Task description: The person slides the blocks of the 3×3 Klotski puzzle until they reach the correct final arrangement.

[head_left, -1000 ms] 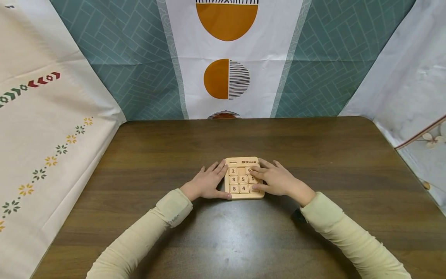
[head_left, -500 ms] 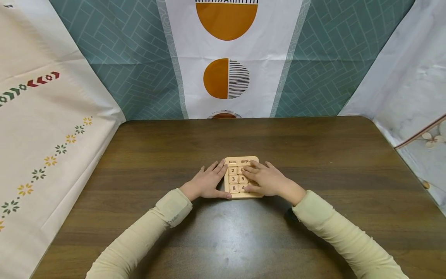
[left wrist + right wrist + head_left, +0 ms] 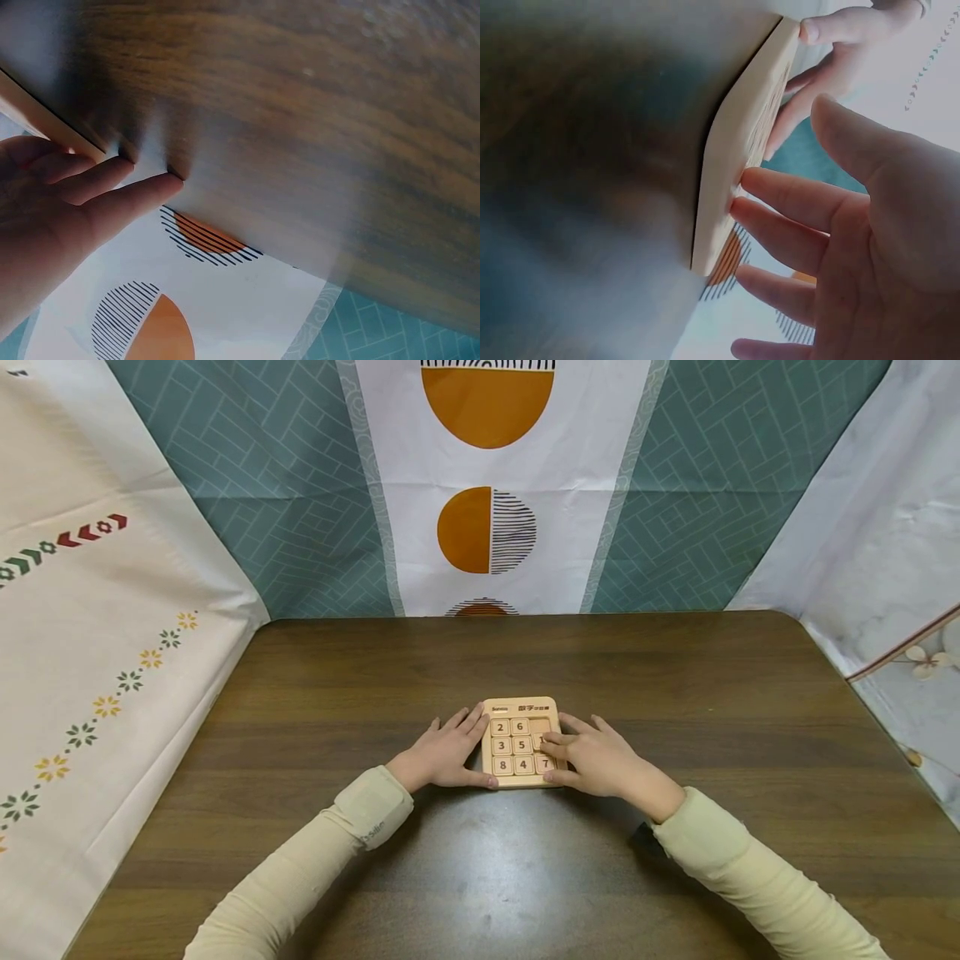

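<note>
A wooden number sliding puzzle [image 3: 521,783] lies flat on the table between the two hands. Tiles 2 and 6 sit in its top row, with a vacant slot at the right end; 3 and 5 show in the middle row, 8, 4 and 7 in the bottom one. My left hand [image 3: 444,756] rests against the puzzle's left edge, thumb at the near corner and extended fingers at the far one. My right hand [image 3: 603,760] reaches over the right side, its fingertips touching the middle-row right tile and partly hiding it. In the right wrist view its fingers are nearly straight.
The brown wooden table [image 3: 510,877] extends all around the puzzle. A patterned cloth [image 3: 487,527] hangs behind its far edge, and a pale embroidered cloth [image 3: 112,652] borders the left side. Whitish cloth [image 3: 885,568] borders the right.
My right hand has slid the 6 tile left into the top-middle slot, leaving the top-right slot vacant. It has since drawn back right to the middle-row right tile. My left hand has stayed put.
</note>
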`<action>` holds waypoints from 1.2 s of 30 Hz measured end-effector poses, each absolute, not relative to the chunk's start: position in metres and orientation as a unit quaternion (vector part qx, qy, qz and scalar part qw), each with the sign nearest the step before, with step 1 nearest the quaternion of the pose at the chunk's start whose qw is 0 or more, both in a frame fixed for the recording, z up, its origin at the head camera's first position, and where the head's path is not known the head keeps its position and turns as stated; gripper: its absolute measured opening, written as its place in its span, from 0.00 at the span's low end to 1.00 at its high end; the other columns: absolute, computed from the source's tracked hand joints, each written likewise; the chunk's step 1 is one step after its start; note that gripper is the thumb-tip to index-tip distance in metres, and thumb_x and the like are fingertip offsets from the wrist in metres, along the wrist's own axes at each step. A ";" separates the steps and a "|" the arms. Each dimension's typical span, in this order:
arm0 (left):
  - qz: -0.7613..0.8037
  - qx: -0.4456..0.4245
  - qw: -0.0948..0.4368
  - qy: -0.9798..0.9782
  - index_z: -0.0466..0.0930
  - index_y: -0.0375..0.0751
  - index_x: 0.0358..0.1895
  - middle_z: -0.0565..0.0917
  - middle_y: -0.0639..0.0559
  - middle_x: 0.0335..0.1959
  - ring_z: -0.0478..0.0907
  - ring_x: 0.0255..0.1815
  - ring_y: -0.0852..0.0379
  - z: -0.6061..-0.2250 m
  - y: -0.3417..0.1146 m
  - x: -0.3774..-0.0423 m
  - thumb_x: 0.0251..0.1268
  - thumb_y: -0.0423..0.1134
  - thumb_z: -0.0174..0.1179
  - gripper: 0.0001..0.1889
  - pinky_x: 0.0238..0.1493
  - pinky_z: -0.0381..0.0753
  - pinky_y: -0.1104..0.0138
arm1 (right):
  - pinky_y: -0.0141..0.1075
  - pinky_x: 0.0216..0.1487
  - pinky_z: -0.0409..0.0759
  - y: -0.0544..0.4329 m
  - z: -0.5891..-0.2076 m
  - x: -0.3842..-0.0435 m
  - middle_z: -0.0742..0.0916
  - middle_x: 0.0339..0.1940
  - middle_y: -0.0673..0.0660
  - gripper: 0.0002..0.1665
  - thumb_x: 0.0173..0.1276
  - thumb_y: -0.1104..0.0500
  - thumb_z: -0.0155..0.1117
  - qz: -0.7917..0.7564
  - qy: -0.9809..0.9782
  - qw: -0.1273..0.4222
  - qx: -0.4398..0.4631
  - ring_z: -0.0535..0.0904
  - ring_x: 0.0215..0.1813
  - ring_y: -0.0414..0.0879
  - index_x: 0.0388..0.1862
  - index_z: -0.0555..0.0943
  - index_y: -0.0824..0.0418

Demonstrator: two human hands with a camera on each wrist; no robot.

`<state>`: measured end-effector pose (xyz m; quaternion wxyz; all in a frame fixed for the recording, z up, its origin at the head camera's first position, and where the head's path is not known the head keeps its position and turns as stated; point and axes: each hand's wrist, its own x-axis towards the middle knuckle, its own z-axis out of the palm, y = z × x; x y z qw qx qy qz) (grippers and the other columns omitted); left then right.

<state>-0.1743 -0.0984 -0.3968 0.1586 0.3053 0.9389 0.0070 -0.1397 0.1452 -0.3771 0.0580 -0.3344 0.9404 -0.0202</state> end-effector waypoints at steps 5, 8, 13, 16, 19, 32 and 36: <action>0.013 0.303 0.162 0.939 0.40 0.40 0.72 0.37 0.45 0.73 0.42 0.72 0.46 -0.398 -0.099 -0.174 0.50 0.74 0.48 0.55 0.61 0.52 0.42 | 0.63 0.58 0.55 0.145 -0.380 -0.149 0.74 0.62 0.55 0.31 0.64 0.40 0.54 -0.024 0.945 0.060 -0.322 0.57 0.68 0.58 0.61 0.74 0.55; 0.015 0.301 0.164 0.939 0.40 0.40 0.73 0.37 0.46 0.73 0.41 0.72 0.47 -0.398 -0.098 -0.174 0.50 0.73 0.48 0.55 0.61 0.51 0.43 | 0.63 0.58 0.55 0.145 -0.381 -0.155 0.73 0.63 0.55 0.32 0.65 0.40 0.53 -0.025 0.946 0.068 -0.316 0.56 0.69 0.58 0.62 0.73 0.55; 0.012 0.300 0.162 0.940 0.39 0.41 0.73 0.37 0.46 0.73 0.41 0.72 0.47 -0.398 -0.098 -0.174 0.50 0.73 0.48 0.55 0.62 0.52 0.43 | 0.63 0.59 0.54 0.146 -0.380 -0.158 0.72 0.64 0.55 0.32 0.65 0.40 0.52 -0.027 0.947 0.074 -0.312 0.56 0.69 0.58 0.63 0.72 0.54; 0.011 0.299 0.162 0.940 0.39 0.41 0.73 0.37 0.46 0.73 0.42 0.72 0.47 -0.398 -0.098 -0.174 0.50 0.73 0.49 0.55 0.61 0.52 0.43 | 0.63 0.59 0.54 0.143 -0.379 -0.155 0.71 0.65 0.55 0.32 0.65 0.40 0.53 -0.027 0.944 0.072 -0.320 0.56 0.69 0.58 0.64 0.71 0.55; 0.009 0.299 0.162 0.940 0.39 0.41 0.73 0.37 0.46 0.73 0.42 0.72 0.47 -0.398 -0.098 -0.174 0.50 0.73 0.49 0.55 0.61 0.52 0.43 | 0.63 0.59 0.53 0.139 -0.378 -0.150 0.70 0.65 0.55 0.33 0.65 0.40 0.53 -0.035 0.935 0.074 -0.344 0.56 0.69 0.58 0.64 0.70 0.55; 0.008 0.299 0.160 0.941 0.39 0.41 0.73 0.37 0.46 0.73 0.42 0.72 0.47 -0.400 -0.099 -0.175 0.49 0.74 0.48 0.55 0.61 0.53 0.43 | 0.63 0.58 0.55 0.144 -0.384 -0.142 0.71 0.65 0.54 0.32 0.65 0.40 0.53 -0.049 0.920 0.071 -0.382 0.57 0.68 0.57 0.64 0.70 0.54; 0.006 0.300 0.159 0.941 0.40 0.41 0.73 0.37 0.46 0.73 0.42 0.72 0.47 -0.400 -0.099 -0.175 0.49 0.74 0.47 0.55 0.61 0.52 0.43 | 0.64 0.57 0.56 0.152 -0.383 -0.143 0.72 0.64 0.53 0.31 0.65 0.41 0.53 -0.050 0.922 0.070 -0.378 0.58 0.68 0.57 0.64 0.71 0.54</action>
